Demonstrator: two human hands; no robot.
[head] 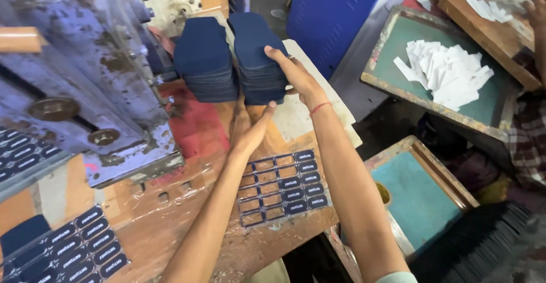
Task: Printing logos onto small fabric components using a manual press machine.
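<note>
Two tall stacks of dark blue cut fabric pieces stand side by side on the wooden workbench (187,203). My right hand (290,70) lies over the top and right side of the right stack (253,50). My left hand (250,127) presses against that stack's lower front edge, fingers spread upward. The left stack (205,58) stands untouched beside it. Below my arms lies a blue grid sheet of small printed labels (281,186), with part of its cells punched out.
A worn blue-grey press machine (85,73) fills the left. Another label sheet (71,252) lies at the bench's lower left. To the right stand green-topped trays, one (381,61) holding white paper pieces (449,73). Another person's hand (537,7) shows at the far upper right.
</note>
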